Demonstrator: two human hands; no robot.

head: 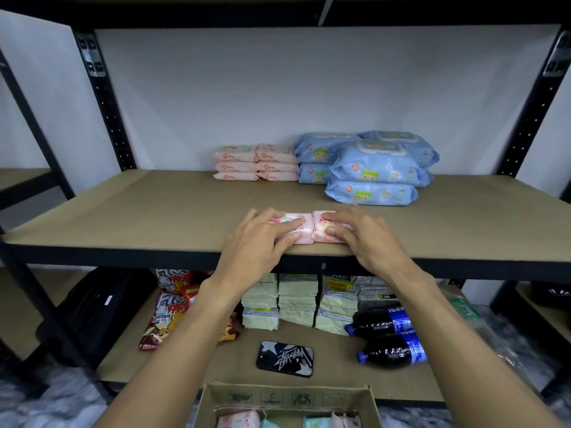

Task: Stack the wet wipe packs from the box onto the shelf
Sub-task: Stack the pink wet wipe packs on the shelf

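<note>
Two small pink wet wipe packs lie side by side at the front edge of the brown shelf [139,211]. My left hand [262,239] grips the left pink pack [298,231], thumb at its front edge and fingers on top. My right hand [364,239] grips the right pink pack [321,227] the same way. At the back of the shelf stand two stacks of pink packs [256,163] and, to their right, stacks of larger blue packs [374,168]. The cardboard box [287,396] at the bottom holds several more packs.
Black steel uprights [105,100] frame the shelf on both sides. The lower shelf holds red snack bags [173,307], green wrapped packets [296,301], two dark soda bottles [386,338] and a phone [285,358]. A black bag [99,307] sits at lower left.
</note>
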